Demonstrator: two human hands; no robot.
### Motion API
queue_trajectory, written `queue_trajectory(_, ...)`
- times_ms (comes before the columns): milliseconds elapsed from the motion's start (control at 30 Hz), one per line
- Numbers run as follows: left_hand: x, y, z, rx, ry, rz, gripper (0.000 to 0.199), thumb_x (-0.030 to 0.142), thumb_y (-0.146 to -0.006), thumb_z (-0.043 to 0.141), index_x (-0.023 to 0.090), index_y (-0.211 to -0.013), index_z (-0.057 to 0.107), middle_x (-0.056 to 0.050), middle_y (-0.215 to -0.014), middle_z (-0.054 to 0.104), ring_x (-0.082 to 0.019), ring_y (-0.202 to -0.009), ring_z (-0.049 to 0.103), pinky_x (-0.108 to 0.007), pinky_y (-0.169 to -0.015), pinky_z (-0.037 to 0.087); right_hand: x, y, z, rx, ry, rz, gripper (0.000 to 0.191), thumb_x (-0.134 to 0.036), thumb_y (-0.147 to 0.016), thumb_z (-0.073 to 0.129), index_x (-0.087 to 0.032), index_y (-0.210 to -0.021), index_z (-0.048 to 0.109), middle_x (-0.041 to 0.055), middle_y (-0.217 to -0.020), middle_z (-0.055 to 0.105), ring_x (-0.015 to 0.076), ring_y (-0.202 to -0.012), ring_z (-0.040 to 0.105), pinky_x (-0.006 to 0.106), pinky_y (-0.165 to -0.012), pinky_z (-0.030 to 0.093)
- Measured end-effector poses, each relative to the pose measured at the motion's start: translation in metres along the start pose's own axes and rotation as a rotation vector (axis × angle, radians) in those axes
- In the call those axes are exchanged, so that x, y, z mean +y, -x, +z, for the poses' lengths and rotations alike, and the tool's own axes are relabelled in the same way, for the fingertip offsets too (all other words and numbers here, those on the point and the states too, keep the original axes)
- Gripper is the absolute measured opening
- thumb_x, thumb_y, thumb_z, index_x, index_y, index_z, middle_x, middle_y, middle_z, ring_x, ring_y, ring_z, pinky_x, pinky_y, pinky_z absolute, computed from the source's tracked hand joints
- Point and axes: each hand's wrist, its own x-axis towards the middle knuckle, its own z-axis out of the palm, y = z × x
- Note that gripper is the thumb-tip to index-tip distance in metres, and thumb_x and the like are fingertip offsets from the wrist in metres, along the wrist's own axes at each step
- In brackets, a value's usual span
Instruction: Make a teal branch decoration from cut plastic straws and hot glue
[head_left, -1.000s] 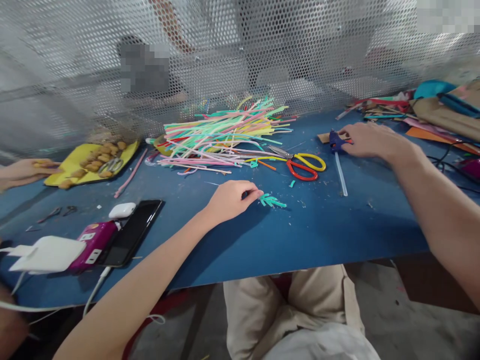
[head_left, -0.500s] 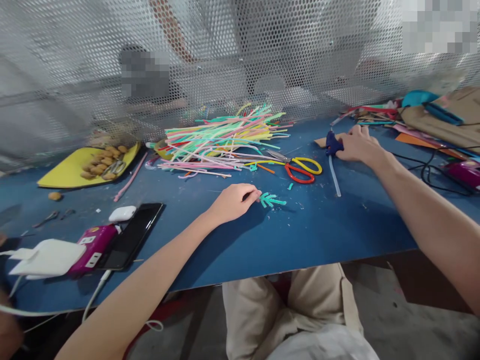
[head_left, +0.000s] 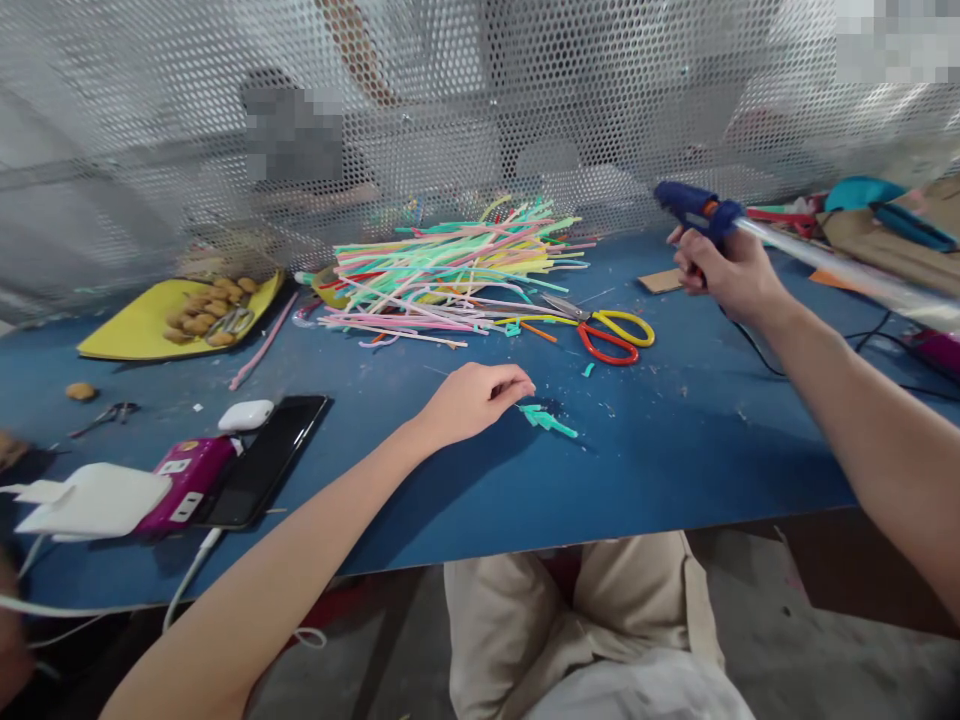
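My left hand (head_left: 476, 402) pinches one end of a small teal leaf-like sprig (head_left: 547, 420) just above the blue tabletop. The sprig looks made of short fuzzy pieces branching off a stem. In my right hand (head_left: 727, 272) is a dark blue hot glue gun (head_left: 694, 205), held up above the table with its nozzle towards the left and back. A long clear glue stick (head_left: 832, 262) juts out of its rear, blurred by motion. Between the hands lie scissors (head_left: 611, 338) with one red and one yellow handle, and a teal scrap (head_left: 589, 369).
Pastel pipe cleaners (head_left: 450, 270) lie piled before the perforated metal screen (head_left: 420, 150). At left are a yellow sheet (head_left: 127, 325) with brown nut-like pieces, a phone (head_left: 270, 460), a purple power strip (head_left: 199, 480) and a white charger (head_left: 97, 500). Cardboard (head_left: 660, 281) and black cords (head_left: 757, 345) are at right.
My right hand has lifted the glue gun off the table and tipped it level, so the glue stick points back to the right. The sprig has turned slightly in my left hand.
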Motion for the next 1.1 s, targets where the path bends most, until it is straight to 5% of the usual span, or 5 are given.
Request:
queue_trajectory(200, 0.001, -0.001, 0.002, -0.001, -0.058, 0.095, 0.034, 0.042, -0.105, 0.046, 0.024, -0.104, 0.074, -0.001, -0.1, 0.077, -0.013, -0.082, 0.066, -0.025, -0.071, 0.042, -0.01, 0.019, 0.008, -0.55, -0.192, -0.103, 0.044, -0.06, -0.097, 0.059, -0.016, -0.101, 0.063, 0.0065, -0.089, 0.065, 0.0099, -0.054, 0.056, 0.025, -0.045, 0.04)
queue_trajectory(433, 0.0, -0.001, 0.0, 0.04, -0.114, -0.01, 0.036, 0.048, -0.104, 0.047, 0.025, -0.102, 0.075, 0.001, -0.075, 0.071, -0.011, -0.061, 0.057, -0.026, -0.059, 0.035, -0.001, 0.022, 0.018, -0.868, -0.276, -0.027, 0.05, -0.057, -0.101, 0.053, -0.011, -0.09, 0.068, 0.0061, -0.076, 0.068, 0.0071, -0.048, 0.054, 0.019, -0.043, 0.042)
queue_trajectory(800, 0.001, 0.0, -0.006, 0.0, -0.037, 0.153, 0.037, 0.038, -0.106, 0.041, 0.019, -0.098, 0.072, -0.005, -0.097, 0.072, -0.015, -0.083, 0.063, -0.027, -0.075, 0.044, -0.013, 0.027, 0.021, -0.985, -0.109, 0.219, 0.06, -0.071, -0.093, 0.055, -0.015, -0.081, 0.07, 0.0061, -0.072, 0.069, 0.0116, -0.058, 0.061, 0.022, -0.052, 0.05)
queue_trajectory(1000, 0.001, 0.002, -0.012, -0.235, -0.09, 0.167, 0.038, 0.033, -0.105, 0.041, 0.02, -0.082, 0.069, -0.001, -0.079, 0.071, -0.013, -0.07, 0.061, -0.026, -0.067, 0.04, -0.019, 0.029, 0.028, -0.998, -0.084, 0.245, 0.064, -0.078, -0.088, 0.056, -0.016, -0.077, 0.069, 0.0058, -0.07, 0.069, 0.0125, -0.059, 0.062, 0.023, -0.053, 0.051)
queue_trajectory(1100, -0.001, 0.003, -0.012, -0.212, -0.255, 0.201, 0.035, 0.037, -0.103, 0.046, 0.021, -0.082, 0.069, -0.002, -0.082, 0.07, -0.016, -0.076, 0.063, -0.028, -0.07, 0.041, -0.019, 0.031, 0.035, -1.043, -0.08, 0.232, 0.059, -0.072, -0.09, 0.058, -0.015, -0.079, 0.07, 0.0051, -0.07, 0.07, 0.0107, -0.055, 0.06, 0.022, -0.051, 0.05)
